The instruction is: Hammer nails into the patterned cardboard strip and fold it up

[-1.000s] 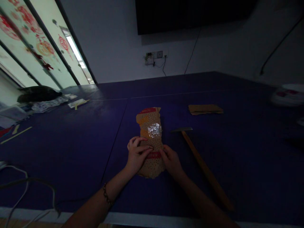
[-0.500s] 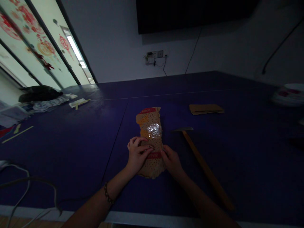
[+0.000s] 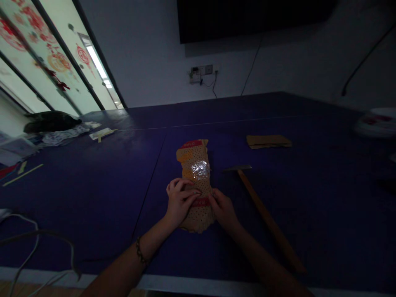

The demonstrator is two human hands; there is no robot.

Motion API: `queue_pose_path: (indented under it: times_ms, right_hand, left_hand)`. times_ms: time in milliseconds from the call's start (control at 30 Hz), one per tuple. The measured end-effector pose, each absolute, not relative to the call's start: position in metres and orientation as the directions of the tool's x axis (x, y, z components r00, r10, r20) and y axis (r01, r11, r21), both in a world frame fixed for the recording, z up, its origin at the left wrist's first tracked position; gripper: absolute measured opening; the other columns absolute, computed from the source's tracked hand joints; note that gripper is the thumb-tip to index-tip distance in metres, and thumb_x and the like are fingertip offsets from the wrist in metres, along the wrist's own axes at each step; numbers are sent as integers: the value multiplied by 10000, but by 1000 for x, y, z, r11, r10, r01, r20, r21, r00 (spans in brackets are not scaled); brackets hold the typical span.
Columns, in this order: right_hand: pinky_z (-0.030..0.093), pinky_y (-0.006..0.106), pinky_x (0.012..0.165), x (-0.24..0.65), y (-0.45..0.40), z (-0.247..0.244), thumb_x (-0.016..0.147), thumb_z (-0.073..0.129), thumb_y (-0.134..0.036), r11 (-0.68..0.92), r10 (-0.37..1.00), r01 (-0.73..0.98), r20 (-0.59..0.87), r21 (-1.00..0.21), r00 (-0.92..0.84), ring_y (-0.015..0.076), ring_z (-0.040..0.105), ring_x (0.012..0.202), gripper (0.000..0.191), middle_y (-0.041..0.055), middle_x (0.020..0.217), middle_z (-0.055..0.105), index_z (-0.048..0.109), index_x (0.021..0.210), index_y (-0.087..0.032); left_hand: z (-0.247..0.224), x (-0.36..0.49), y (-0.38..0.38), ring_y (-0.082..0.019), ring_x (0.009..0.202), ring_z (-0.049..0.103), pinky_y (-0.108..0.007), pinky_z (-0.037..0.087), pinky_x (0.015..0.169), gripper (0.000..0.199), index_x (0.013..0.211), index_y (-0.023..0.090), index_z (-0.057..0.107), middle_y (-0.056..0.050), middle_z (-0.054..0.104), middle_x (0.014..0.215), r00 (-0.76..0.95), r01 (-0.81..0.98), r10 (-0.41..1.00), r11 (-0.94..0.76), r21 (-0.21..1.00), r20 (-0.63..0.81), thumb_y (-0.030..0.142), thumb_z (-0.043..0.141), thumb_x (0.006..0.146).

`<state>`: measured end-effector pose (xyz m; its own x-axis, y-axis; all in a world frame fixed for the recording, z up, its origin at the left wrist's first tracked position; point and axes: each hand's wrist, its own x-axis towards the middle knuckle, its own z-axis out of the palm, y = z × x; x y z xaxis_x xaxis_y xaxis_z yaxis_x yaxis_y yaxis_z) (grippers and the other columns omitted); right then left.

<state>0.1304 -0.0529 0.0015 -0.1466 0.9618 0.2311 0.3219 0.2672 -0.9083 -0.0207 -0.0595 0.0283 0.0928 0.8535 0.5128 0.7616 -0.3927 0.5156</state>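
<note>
A torn, brown piece of cardboard (image 3: 195, 180) with dark dots, red bands and an orange patch lies lengthwise on the purple table. Shiny clear tape (image 3: 200, 169) covers part of its middle. My left hand (image 3: 180, 200) rests over its left side, fingers bent and thumb and fingertips pressed together on the surface. At the right edge, my right hand (image 3: 223, 208) grips the cardboard between thumb and bent fingers. To the right lies a hammer (image 3: 265, 212) with a wooden handle and a thin metal head, touched by neither hand.
A flat folded cardboard piece (image 3: 268, 142) lies farther back on the purple table (image 3: 105, 198). Pale cables (image 3: 37, 235) curl at the left front. A dark bundle (image 3: 52, 122) and a small white tray (image 3: 101, 134) lie at the far left. A bowl-like container (image 3: 377, 123) stands at the right.
The far end of the cardboard has shifted very slightly to the left. Both hands keep nearly the same place and hold.
</note>
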Motion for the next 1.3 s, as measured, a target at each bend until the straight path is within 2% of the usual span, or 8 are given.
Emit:
queue_pose_path:
  times_ms: [400, 867, 1100, 1300]
  right_hand:
    - [358, 242, 529, 130, -54, 1, 765, 371, -281, 275, 961, 324, 247, -905, -125, 142, 515, 562, 149, 0, 613, 543, 469, 701, -188]
    - [360, 244, 526, 130, -54, 1, 759, 364, -286, 292, 956, 357, 268, -887, -115, 139, 503, 551, 147, -6, 588, 526, 433, 655, -209]
    - [370, 259, 550, 130, -54, 1, 763, 355, -293, 269, 962, 347, 239, -898, -129, 155, 518, 586, 154, 17, 629, 542, 454, 696, -195]
    - [371, 253, 554, 130, -54, 1, 763, 366, -272, 284, 959, 325, 259, -902, -118, 151, 520, 597, 133, 10, 636, 554, 462, 706, -200]
  left_hand:
    - [28, -23, -62, -212, 1038, 359, -424, 257, 880, 109, 766, 310, 675, 6, 582, 982, 145, 784, 821, -436, 442, 552, 267, 579, 736]
    - [25, -22, -62, -206, 1012, 403, -419, 282, 882, 110, 771, 298, 675, -5, 585, 958, 179, 758, 833, -456, 466, 524, 282, 570, 742]
    - [25, -25, -59, -183, 948, 451, -369, 352, 843, 132, 792, 244, 668, -24, 601, 898, 148, 683, 832, -477, 553, 535, 222, 541, 765]
    - [25, -24, -60, -182, 953, 449, -375, 342, 860, 115, 771, 253, 669, -13, 607, 902, 171, 685, 838, -479, 549, 518, 231, 557, 755]
